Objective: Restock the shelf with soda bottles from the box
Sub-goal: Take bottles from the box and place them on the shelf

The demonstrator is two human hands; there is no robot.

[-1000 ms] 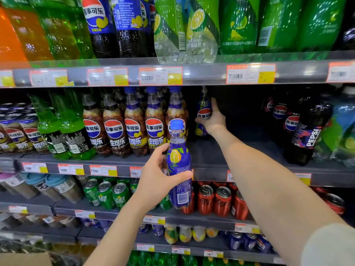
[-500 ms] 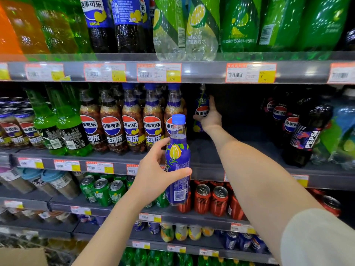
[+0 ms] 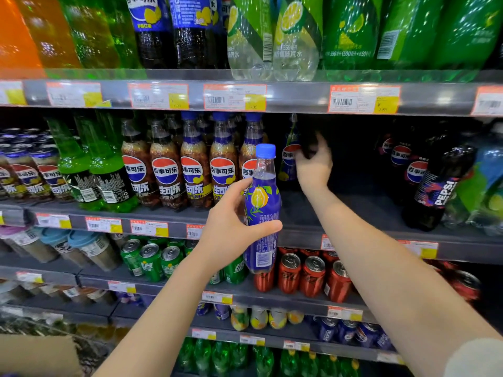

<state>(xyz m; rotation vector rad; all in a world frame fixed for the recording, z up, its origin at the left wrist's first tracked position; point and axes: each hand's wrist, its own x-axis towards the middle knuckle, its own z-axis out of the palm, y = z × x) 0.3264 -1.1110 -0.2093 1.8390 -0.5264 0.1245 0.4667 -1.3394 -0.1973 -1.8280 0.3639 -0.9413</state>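
Note:
My left hand [image 3: 231, 232] grips a purple soda bottle [image 3: 262, 213] with a blue cap and a yellow fruit label, upright in front of the middle shelf [image 3: 362, 213]. My right hand [image 3: 313, 167] reaches deep into that shelf's dark gap. Its curled fingers hold the right side of a Pepsi bottle [image 3: 289, 159] standing at the back. A row of Pepsi bottles [image 3: 194, 175] with blue caps fills the shelf just left of the gap. A corner of the cardboard box [image 3: 35, 355] shows at the bottom left.
Green bottles [image 3: 89, 172] and cans stand further left on the middle shelf, and dark Pepsi bottles [image 3: 438, 186] to the right. Large bottles line the top shelf [image 3: 299, 96]. Green and red cans [image 3: 313, 276] sit on the shelf below.
My right hand has dropped lower beside the back Pepsi bottle, and its raised finger has curled in. The left hand and its purple bottle have barely moved.

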